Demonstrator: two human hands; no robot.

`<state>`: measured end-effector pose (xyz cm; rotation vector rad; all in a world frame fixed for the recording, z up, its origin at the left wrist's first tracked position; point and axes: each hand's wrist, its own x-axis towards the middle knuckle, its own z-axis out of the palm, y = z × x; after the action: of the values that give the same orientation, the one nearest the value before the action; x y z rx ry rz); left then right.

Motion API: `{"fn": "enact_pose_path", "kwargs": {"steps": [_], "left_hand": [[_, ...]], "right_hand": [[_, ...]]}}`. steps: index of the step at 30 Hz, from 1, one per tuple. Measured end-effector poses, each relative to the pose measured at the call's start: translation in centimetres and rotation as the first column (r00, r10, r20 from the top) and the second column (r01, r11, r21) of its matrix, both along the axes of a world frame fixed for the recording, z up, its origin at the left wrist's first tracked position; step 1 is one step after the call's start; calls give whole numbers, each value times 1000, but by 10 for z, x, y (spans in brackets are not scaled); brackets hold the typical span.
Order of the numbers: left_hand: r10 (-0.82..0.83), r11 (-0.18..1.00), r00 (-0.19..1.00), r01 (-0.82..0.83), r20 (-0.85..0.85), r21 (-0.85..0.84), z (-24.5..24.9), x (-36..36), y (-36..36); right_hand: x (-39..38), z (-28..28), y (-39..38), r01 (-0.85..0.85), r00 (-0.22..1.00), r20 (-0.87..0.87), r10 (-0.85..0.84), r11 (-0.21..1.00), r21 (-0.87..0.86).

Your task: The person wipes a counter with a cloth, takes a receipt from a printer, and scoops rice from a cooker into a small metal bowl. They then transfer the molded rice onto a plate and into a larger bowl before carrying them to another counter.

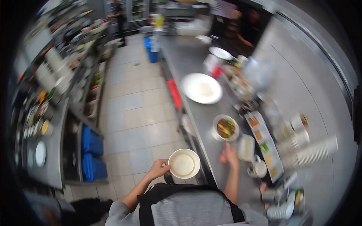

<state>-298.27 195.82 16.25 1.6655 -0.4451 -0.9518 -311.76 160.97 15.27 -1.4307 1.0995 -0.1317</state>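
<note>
My left hand (161, 168) is closed on the rim of a round white bowl (184, 164), held in front of my body beside the counter's edge. The bowl looks pale inside; whether anything lies in it I cannot make out. Over the steel counter, my right hand (230, 155) is smeared by motion. Its fingers are close to a white bowl of food (226, 127) with brown, yellow and green pieces. Just right of that hand stand a pale rectangular tub (246, 147) and a light-coloured jug or cup (258, 168).
Farther up the steel counter (184, 52) sits a large white plate (202, 88). A long tray (265, 147) of small portions runs along the right, near stacked cups (316, 152). Blue bins (93, 154) stand under the left counter. People are at the back.
</note>
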Motion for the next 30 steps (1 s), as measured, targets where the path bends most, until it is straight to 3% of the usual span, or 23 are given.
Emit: {"fn": "enact_pose_path", "kwargs": {"steps": [2, 4, 5, 7, 9, 12, 14, 15, 17, 18, 19, 20, 22, 25, 27, 29, 30], "left_hand": [[227, 974, 974, -228, -23, -10, -7, 26, 38], [400, 916, 916, -401, -16, -11, -15, 52, 70], [500, 856, 858, -511, -118, -80, -5, 68, 79], [591, 780, 792, -609, -155, -142, -2, 110, 95], [674, 711, 730, -682, -114, -172, 11, 160, 100], [707, 599, 674, -732, -215, -325, 37, 251, 110], [702, 522, 659, -734, -269, -434, 55, 317, 116], [717, 514, 655, -728, -238, -453, 63, 348, 121], [733, 504, 653, -708, -188, -494, 77, 411, 134], [740, 505, 655, -692, -153, -517, 83, 437, 141], [744, 486, 646, -699, -172, -524, 88, 456, 145], [749, 469, 638, -701, -178, -538, 104, 476, 150], [771, 451, 609, -729, -186, -515, 109, 512, 162], [792, 460, 584, -762, -179, -455, 103, 552, 183], [800, 454, 567, -786, -197, -419, 91, 575, 194], [818, 414, 520, -829, -246, -375, 73, 600, 201], [827, 393, 493, -850, -269, -350, 66, 611, 205]], "right_hand": [[8, 27, 24, -218, 976, 52, 211, 947, 237], [32, 38, 51, -463, 882, 31, 471, 851, 247], [51, 30, 66, -526, 838, -19, 546, 817, 237], [88, 16, 94, -650, 721, -132, 681, 730, 211], [132, 13, 116, -829, 515, -225, 827, 547, 114], [202, -2, 126, -963, 270, -261, 927, 264, -60], [247, -12, 121, -944, 329, -247, 911, 311, -111], [271, -16, 115, -854, 519, -134, 844, 514, -73], [313, -19, 96, -555, 832, 55, 553, 828, 72], [330, -14, 89, -365, 930, 112, 349, 915, 174], [348, -5, 84, -194, 967, 226, 114, 907, 373], [369, -5, 83, -1, 938, 307, -159, 886, 463], [399, -17, 77, 290, 675, 364, -641, 685, 669], [426, -48, 46, 417, 440, 430, -788, 603, 680], [441, -50, 45, 572, 409, 461, -787, 615, 543], [444, -69, 38, 623, 415, 546, -728, 664, 413], [449, -66, 37, 669, 354, 546, -759, 614, 420]]}}
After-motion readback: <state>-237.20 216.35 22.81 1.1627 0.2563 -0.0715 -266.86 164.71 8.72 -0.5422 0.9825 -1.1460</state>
